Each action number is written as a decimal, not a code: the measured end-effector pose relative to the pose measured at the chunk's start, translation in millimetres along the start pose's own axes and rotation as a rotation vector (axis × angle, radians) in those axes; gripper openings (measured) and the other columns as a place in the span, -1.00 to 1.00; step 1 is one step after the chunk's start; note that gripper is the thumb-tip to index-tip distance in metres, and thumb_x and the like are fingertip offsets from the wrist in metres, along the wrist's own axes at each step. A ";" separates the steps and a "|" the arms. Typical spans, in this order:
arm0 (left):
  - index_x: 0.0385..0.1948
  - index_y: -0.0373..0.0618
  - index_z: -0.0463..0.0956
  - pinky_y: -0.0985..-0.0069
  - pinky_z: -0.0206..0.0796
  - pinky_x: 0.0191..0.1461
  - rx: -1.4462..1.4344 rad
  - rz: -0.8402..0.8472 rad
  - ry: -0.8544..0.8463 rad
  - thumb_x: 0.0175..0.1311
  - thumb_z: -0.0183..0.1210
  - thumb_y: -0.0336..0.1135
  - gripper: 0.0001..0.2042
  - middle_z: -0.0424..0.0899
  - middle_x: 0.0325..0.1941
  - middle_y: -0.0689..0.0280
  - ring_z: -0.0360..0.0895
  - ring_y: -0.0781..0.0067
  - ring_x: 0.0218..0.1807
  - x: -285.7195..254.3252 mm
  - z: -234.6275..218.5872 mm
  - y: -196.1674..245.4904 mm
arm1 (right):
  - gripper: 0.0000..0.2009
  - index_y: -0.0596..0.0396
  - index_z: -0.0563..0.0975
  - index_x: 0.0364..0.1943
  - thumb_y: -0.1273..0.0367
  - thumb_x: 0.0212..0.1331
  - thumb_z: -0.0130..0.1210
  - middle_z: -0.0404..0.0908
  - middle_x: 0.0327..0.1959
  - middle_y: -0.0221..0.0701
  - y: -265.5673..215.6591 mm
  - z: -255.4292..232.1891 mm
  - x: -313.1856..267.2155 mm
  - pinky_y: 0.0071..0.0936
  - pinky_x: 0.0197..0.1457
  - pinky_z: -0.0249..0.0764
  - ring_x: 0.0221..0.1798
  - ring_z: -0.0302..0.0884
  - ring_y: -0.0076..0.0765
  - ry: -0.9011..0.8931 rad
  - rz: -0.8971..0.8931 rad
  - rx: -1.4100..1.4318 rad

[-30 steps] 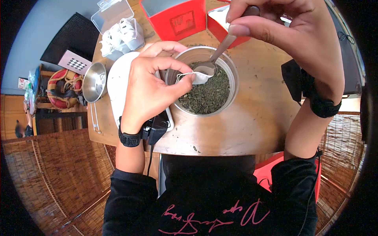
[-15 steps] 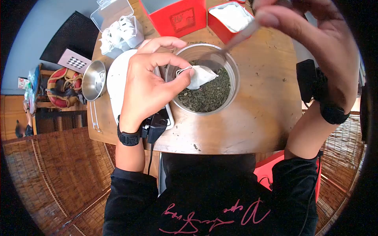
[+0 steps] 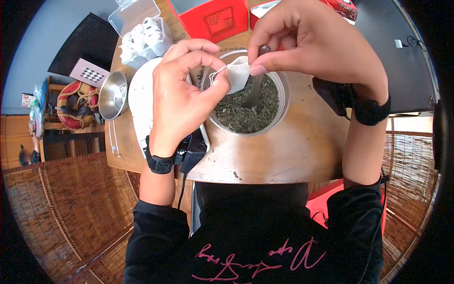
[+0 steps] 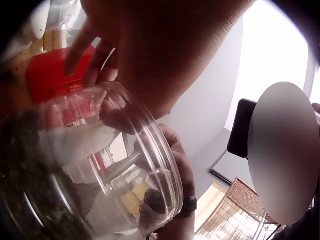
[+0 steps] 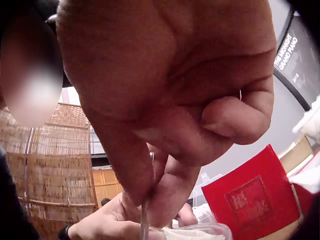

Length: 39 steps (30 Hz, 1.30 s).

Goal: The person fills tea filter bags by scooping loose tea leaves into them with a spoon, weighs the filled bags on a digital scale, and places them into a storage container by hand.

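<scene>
Over a clear round tub (image 3: 284, 106) of dried green leaves (image 3: 236, 118), my left hand (image 3: 182, 92) pinches a small white drawstring tea bag (image 3: 239, 78) between thumb and forefinger. The bag's strings loop out by the thumb. My right hand (image 3: 317, 47) pinches a spoon (image 3: 257, 87) by its handle, and the spoon's bowl is down among the leaves, partly buried. The right thumb tip is right at the bag's edge. In the left wrist view the tub wall (image 4: 165, 150) fills the foreground; in the right wrist view the handle (image 5: 144, 225) shows below the fingers.
Left of the tub lie a white board-like surface (image 3: 142, 104) and a metal cup with a handle (image 3: 112, 97). Behind are an open plastic box (image 3: 163, 45) of white bags and a tall red box (image 3: 213, 23). A second red box is partly hidden by my right hand.
My right hand first swung the spoon up and right, away from the bag, then brought it back and lowered it into the leaves. The tea bag has lifted from lying flat to hanging more upright.
</scene>
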<state>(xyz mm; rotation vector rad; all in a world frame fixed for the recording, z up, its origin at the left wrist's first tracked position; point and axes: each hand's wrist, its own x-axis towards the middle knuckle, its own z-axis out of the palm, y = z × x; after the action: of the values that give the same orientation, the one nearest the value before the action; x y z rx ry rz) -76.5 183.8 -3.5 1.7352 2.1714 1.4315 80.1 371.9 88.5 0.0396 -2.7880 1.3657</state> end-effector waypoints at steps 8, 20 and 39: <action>-0.45 -0.18 0.74 0.37 0.47 0.11 0.059 0.044 0.000 -0.02 0.38 -0.44 -0.91 0.76 -0.08 0.21 0.69 0.24 -0.01 0.7 -1.7 1.2 | -0.85 0.27 0.74 -0.17 0.44 0.29 0.35 0.77 -0.40 -0.42 6.9 -13.9 6.6 -0.74 -0.36 0.45 -0.40 0.61 -0.74 -0.090 0.220 0.220; -0.47 -0.18 0.74 0.39 0.45 0.13 -0.115 -0.048 -0.098 -0.09 0.40 -0.46 -0.89 0.77 -0.06 0.20 0.69 0.26 -0.01 -1.7 -4.1 0.7 | -0.81 0.29 0.72 -0.11 0.42 0.32 0.32 0.79 -0.25 -0.33 36.2 -29.8 -12.9 -0.70 -0.18 0.61 -0.26 0.71 -0.58 0.260 0.223 0.334; -0.48 -0.19 0.73 0.43 0.44 0.11 -0.110 -0.064 -0.142 -0.11 0.40 -0.47 -0.89 0.78 -0.06 0.23 0.69 0.30 -0.03 0.8 -5.4 4.3 | -0.87 0.26 0.73 -0.19 0.46 0.27 0.35 0.76 -0.37 -0.40 19.9 -29.8 -17.7 -0.76 -0.40 0.38 -0.43 0.57 -0.69 0.531 -0.166 -0.110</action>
<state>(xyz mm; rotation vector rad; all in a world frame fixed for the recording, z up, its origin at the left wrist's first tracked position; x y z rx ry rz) -76.3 180.8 2.8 1.6606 2.0182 1.3417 97.6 407.7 90.4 -0.0815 -2.3479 1.0011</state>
